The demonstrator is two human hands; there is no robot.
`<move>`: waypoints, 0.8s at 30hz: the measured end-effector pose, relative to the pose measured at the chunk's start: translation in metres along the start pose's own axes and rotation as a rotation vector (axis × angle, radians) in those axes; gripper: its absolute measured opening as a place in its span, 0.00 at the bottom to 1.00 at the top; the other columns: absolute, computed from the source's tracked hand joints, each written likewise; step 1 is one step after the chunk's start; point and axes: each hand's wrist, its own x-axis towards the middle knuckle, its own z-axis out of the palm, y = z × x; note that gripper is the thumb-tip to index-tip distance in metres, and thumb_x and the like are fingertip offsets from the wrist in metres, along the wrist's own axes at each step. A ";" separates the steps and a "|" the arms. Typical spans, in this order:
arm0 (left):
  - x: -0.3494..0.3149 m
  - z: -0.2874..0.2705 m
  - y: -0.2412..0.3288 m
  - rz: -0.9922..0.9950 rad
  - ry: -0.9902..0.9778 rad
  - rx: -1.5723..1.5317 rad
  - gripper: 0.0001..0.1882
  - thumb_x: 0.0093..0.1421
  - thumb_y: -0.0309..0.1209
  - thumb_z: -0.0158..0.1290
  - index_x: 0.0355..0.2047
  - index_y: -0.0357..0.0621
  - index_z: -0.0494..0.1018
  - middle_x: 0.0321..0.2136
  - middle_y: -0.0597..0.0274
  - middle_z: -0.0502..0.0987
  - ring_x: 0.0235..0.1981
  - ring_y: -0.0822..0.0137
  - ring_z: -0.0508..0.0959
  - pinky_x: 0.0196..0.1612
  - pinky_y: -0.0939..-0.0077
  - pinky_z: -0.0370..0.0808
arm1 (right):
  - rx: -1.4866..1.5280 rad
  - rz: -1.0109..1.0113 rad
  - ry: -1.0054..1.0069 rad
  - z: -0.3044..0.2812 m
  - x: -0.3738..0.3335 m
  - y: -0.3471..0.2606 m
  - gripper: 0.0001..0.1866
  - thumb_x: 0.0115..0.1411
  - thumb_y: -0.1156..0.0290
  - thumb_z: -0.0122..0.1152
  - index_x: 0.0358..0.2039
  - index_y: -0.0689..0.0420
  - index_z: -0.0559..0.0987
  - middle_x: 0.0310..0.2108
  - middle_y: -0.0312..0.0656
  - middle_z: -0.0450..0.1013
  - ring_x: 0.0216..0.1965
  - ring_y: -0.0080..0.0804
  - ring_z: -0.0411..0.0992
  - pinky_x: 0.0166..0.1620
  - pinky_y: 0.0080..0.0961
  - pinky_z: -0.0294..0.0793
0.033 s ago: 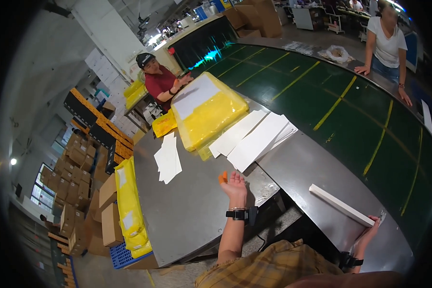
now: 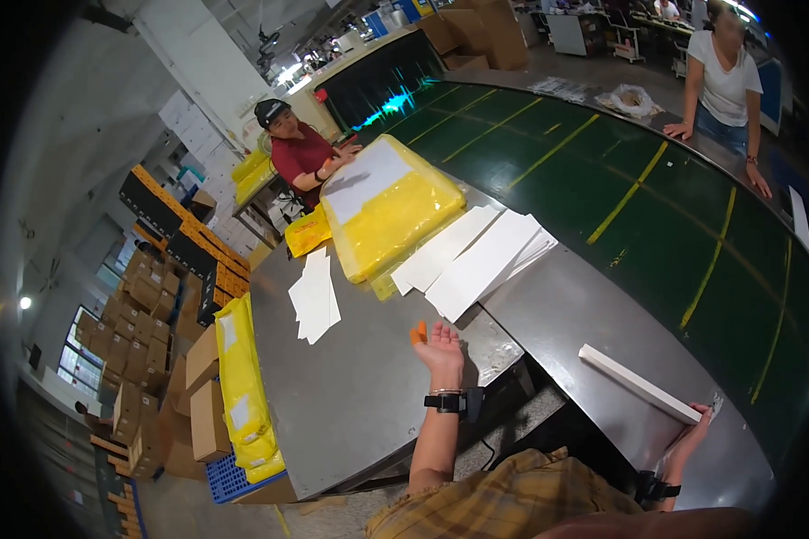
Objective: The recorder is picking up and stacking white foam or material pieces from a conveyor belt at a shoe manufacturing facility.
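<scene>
Right of big yellow package (image 2: pixel 404 223): right hand (image 2: pixel 694 430) grasps white strip (image 2: pixel 636 383) by near end; best kept level, unbent. Left hand (image 2: pixel 441 356), package's near side: palm up, empty.

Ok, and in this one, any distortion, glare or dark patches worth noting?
In the head view, fisheye bending curves the green belt, and the corners are black; also in the head view, the metal table shows soft sheen, the yellow package glossy highlights, while the left hand and white strip look fairly sharp.

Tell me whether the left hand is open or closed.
Open: the left hand shows its palm, fingers loosely extended, nothing in its grasp.
</scene>
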 end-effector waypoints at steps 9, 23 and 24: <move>-0.041 -0.007 -0.054 -0.069 -0.872 0.635 0.31 0.66 0.46 0.51 0.66 0.47 0.62 0.51 0.57 0.74 0.52 0.63 0.74 0.55 0.68 0.70 | 0.004 0.001 -0.007 -0.006 0.003 0.007 0.18 0.72 0.52 0.44 0.36 0.55 0.71 0.37 0.37 0.68 0.44 0.28 0.67 0.54 0.27 0.63; -0.093 -0.014 -0.124 -0.287 -1.477 1.162 0.56 0.49 0.23 0.67 0.72 0.44 0.44 0.69 0.45 0.55 0.70 0.58 0.55 0.71 0.68 0.51 | -0.023 0.016 -0.036 -0.003 0.001 0.001 0.20 0.72 0.50 0.43 0.38 0.54 0.71 0.39 0.37 0.68 0.45 0.27 0.67 0.54 0.26 0.63; -0.091 -0.012 -0.128 -0.236 -1.469 1.162 0.57 0.48 0.23 0.67 0.72 0.44 0.43 0.68 0.46 0.56 0.70 0.59 0.55 0.71 0.68 0.50 | -0.010 -0.009 -0.028 0.000 0.001 0.001 0.20 0.72 0.50 0.43 0.39 0.54 0.71 0.39 0.38 0.69 0.45 0.27 0.67 0.54 0.26 0.63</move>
